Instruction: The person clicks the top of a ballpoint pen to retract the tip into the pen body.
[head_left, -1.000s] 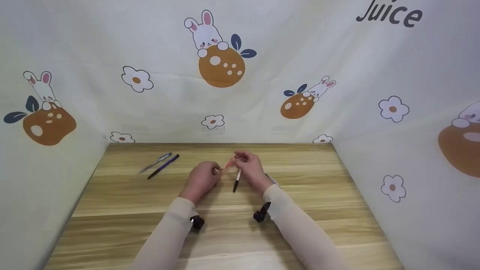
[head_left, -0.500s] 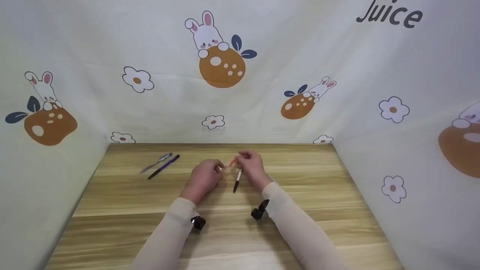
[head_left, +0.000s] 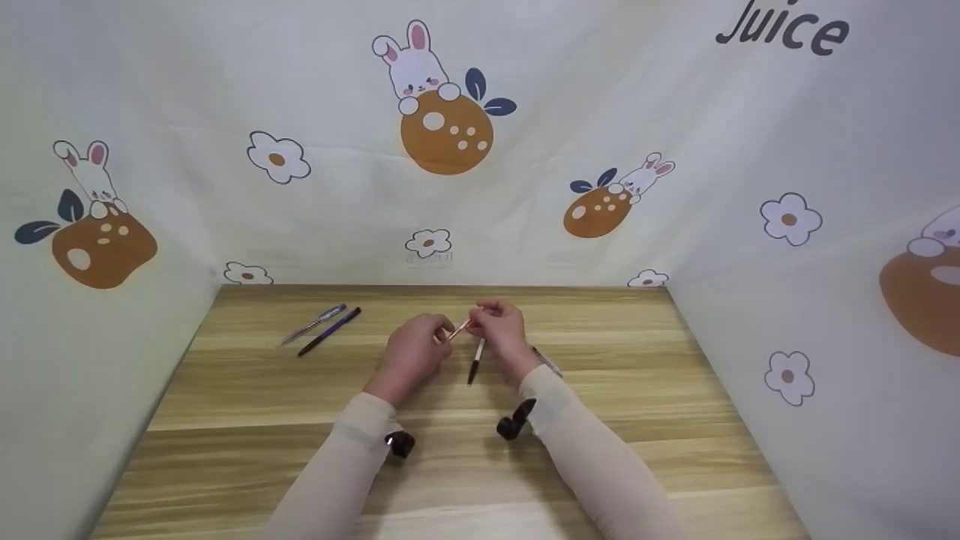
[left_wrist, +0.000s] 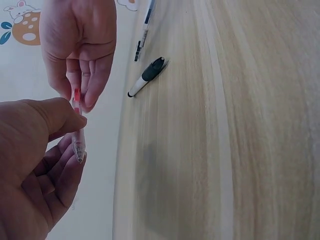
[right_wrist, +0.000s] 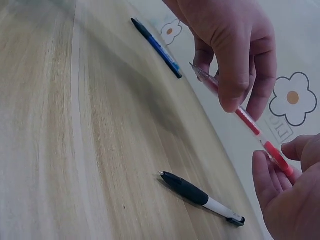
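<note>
A clear-barrelled red pen (head_left: 459, 330) slants between the hands, above the table. My left hand (head_left: 414, 351) pinches its barrel between thumb and fingers, and the clear tip (left_wrist: 79, 152) pokes out past them in the left wrist view. At the other end, my right hand (head_left: 501, 330) has its thumb and fingers about the red clip end (right_wrist: 278, 157). A white pen with a black grip (head_left: 476, 362) lies on the table just below the right hand. In the right wrist view the same black-and-white pen (right_wrist: 195, 195) shows whole.
On the left of the wooden table (head_left: 247, 397) lie a clear pen (head_left: 315, 324) and a purple-blue pen (head_left: 330, 331), side by side. Another pen (head_left: 547, 361) is partly covered by the right wrist. A printed cloth (head_left: 330, 210) walls the back and sides.
The left hand has shifted slightly up and right toward the right hand. More of the pen's barrel shows between them now. The pens on the table stay put.
</note>
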